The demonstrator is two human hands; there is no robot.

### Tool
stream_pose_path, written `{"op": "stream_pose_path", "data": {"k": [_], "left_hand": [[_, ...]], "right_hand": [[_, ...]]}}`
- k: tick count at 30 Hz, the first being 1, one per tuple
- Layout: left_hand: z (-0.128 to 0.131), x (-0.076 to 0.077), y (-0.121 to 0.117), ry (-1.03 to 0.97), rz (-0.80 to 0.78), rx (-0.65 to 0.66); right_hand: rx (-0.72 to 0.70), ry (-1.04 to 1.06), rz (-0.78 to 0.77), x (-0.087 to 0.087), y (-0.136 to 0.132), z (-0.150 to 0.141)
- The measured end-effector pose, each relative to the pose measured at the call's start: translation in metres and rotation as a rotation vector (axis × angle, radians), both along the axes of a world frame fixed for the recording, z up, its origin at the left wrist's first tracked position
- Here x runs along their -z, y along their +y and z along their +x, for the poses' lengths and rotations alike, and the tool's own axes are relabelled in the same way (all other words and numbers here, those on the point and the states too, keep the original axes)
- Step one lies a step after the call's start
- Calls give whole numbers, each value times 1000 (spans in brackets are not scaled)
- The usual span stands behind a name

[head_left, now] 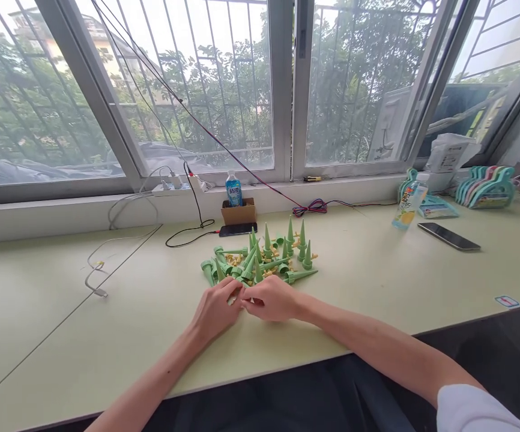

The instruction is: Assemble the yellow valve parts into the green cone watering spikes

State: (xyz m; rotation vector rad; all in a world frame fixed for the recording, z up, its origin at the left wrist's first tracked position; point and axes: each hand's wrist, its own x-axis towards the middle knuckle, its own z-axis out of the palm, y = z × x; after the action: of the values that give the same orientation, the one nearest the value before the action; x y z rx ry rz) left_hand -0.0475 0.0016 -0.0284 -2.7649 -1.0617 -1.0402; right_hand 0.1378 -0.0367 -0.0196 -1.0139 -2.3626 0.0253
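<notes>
A heap of green cone-shaped plastic spikes [260, 258] with small yellow parts among them lies on the pale green table [143, 318]; some stand upright, some lie flat. Just in front of the heap my left hand [216, 310] and my right hand [269, 298] meet, fingertips touching. Both have their fingers curled and pinched together around a small green piece between them, which is mostly hidden.
A black phone [237, 229] and a cardboard box [238, 212] with a small bottle sit behind the heap. Cables run along the sill and table at the left. At the right lie a drink bottle [408, 207], another phone [449, 236] and coloured hangers [485, 187].
</notes>
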Motion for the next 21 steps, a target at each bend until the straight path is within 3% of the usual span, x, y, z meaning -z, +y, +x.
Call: {"op": "stream_pose_path", "data": {"k": [12,21], "left_hand": [[6,1,-1,-44,-109,-153],[5,-7,-13,103,-165,-162]], "right_hand": [[194,274,43,-8,16,30],[176,57,-106,-9,10,32]]}}
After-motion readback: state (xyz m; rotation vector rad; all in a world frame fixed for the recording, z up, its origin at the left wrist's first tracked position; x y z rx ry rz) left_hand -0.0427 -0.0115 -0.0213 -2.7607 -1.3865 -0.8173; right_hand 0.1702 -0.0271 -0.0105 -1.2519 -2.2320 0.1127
